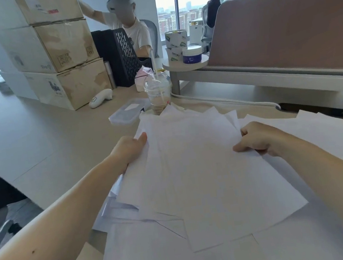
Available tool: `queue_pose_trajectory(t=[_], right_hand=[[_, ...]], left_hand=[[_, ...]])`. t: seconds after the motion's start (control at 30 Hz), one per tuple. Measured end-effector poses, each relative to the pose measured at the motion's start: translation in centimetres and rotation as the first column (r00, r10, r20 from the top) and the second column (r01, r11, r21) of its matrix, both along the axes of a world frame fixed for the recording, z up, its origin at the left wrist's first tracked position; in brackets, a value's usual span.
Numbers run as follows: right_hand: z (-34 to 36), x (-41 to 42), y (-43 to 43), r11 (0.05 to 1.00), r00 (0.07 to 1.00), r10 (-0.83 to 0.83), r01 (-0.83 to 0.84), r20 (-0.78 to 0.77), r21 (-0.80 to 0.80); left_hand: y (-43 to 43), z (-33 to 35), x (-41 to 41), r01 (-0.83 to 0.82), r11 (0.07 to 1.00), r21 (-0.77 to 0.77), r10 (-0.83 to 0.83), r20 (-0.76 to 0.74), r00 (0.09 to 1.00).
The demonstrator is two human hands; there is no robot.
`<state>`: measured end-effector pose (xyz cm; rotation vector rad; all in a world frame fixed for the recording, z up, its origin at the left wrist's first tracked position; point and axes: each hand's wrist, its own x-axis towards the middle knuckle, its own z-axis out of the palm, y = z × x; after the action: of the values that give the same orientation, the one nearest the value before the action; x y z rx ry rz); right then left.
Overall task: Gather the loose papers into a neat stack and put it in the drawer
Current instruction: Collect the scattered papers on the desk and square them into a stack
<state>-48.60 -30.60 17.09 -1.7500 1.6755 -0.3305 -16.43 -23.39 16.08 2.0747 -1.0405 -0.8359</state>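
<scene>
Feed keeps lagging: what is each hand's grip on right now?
Left hand: closed on the left edge of the papers.
Right hand: closed on their right edge.

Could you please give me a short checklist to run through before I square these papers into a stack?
1. Left hand holds the left edge of the papers: ok.
2. Right hand holds the right edge: ok.
3. Sheets lined up: not ok; corners stick out at different angles.
4. Everything gathered: not ok; stray sheets lie on the desk past the right hand, and more lie under the held bundle.
5. Cup clear of the papers: not ok; it stands right at their far edge and might tip.
6. Drawer open and within reach: cannot tell; it is not in view.
</scene>
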Motion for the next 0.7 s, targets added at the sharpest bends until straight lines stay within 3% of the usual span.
queue_pose_trajectory(t=[0.13, 0.23, 0.37, 0.4, 0.5, 0.7], right_hand=[[-0.9, 0.3, 0.6, 0.998, 1.0, -0.023, 0.023, 0.015, -0.059], [-0.9, 0.1, 0.7, 0.982, 0.997, -0.059, 0.069, 0.059, -0.176], [-0.8, 0.8, 2.0, 0.998, 0.987, 0.058, -0.06, 0.149, 0.008], [-0.5, 0.7, 2.2, 0.998, 0.988, 0.065, -0.065, 0.138, 0.0], [0.4, -0.3, 1.7, 0.973, 1.0, -0.004, 0.002, -0.009, -0.231], [0.1, -1.2, 1.5, 0.99, 0.999, 0.009, -0.002, 0.051, -0.14]], left_hand=[[1.3, 0.6, -0.9, 0.083, 0.997, -0.001, -0.079, -0.315, 0.946], [2.4, 0.6, -1.2, 0.179, 0.983, -0.048, -0.182, -0.431, 0.884], [3.0, -0.4, -1.9, 0.204, 0.974, -0.094, -0.224, -0.451, 0.864], [3.1, -0.4, -2.0, 0.191, 0.975, -0.117, -0.223, -0.439, 0.871], [3.6, -0.1, -1.3, 0.182, 0.964, -0.193, -0.249, -0.422, 0.872], [4.0, 0.7, 0.6, 0.221, 0.942, -0.254, -0.314, -0.428, 0.847]])
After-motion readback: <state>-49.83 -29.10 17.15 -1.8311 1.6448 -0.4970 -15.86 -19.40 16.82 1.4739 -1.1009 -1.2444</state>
